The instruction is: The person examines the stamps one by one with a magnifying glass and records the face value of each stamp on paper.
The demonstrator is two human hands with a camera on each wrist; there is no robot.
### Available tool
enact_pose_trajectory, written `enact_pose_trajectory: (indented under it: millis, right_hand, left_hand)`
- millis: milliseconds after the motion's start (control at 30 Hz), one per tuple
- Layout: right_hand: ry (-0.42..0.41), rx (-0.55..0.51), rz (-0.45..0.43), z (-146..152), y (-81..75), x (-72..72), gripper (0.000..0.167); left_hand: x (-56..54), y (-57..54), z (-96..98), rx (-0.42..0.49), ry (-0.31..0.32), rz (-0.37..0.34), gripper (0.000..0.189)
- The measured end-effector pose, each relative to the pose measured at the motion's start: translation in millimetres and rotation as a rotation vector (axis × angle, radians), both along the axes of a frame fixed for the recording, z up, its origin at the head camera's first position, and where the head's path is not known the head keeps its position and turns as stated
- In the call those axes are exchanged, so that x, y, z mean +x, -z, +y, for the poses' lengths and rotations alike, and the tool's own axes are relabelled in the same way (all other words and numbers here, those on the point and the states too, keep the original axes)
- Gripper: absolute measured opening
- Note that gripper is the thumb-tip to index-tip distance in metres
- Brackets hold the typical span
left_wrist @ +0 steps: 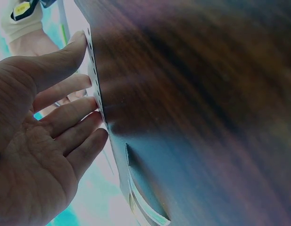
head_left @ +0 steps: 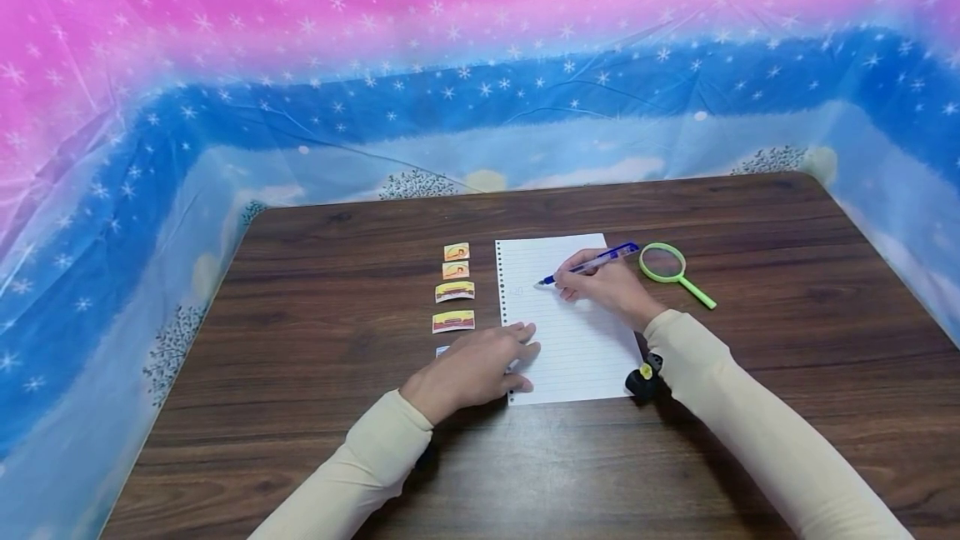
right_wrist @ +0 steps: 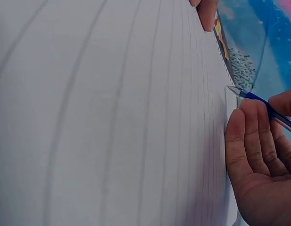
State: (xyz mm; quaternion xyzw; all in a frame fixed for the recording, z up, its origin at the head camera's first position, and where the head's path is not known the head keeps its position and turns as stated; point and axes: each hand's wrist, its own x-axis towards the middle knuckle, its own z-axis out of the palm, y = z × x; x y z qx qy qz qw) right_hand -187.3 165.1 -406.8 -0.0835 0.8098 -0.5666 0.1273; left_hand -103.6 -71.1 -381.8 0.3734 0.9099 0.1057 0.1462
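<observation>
A lined sheet of loose-leaf paper (head_left: pixel 577 357) with holes down its left edge lies on the table. My right hand (head_left: pixel 611 288) pinches a blue pen (head_left: pixel 609 257) above its upper half, the tip at or near the surface. Faint marks stand on the paper left of the tip. In the right wrist view the pen (right_wrist: pixel 263 102) sits between thumb and fingers. My left hand (head_left: pixel 476 367) rests with extended fingers on the sheet's lower left edge; the left wrist view shows these fingers (left_wrist: pixel 72 113) along the holes.
Left of the paper, small printed paper pieces stand in a column: orange ones (head_left: pixel 456 252) above yellow-and-red ones (head_left: pixel 453 321), and another partly hidden by my left hand. A green magnifying glass (head_left: pixel 697 292) lies right of the paper. The brown wooden table (head_left: pixel 315 315) meets a patterned curtain (head_left: pixel 360 148).
</observation>
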Motion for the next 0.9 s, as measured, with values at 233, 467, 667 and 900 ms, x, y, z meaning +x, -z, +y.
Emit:
enact_pose_trajectory:
  millis: [233, 467, 667, 900]
  right_hand:
    - [-0.004, -0.027, -0.002, -1.5, 4.6, -1.2, 0.024]
    - [-0.022, -0.050, -0.004, -0.7, 4.9, 0.3, 0.024]
    - [-0.044, -0.067, -0.004, 0.7, 5.1, 1.3, 0.022]
    - [-0.053, -0.033, 0.001, 1.9, 4.8, 1.6, 0.019]
  left_hand:
    - [-0.4, 1.3, -0.6, 0.011, 0.004, 0.006, 0.051]
    - [-0.6, 1.7, 0.0, -0.002, 0.009, 0.020, 0.051]
    - [-0.5, 0.7, 0.7, -0.006, 0.007, 0.016, 0.051]
    - [-0.3, 0.7, 1.0, -0.005, 0.000, 0.007, 0.051]
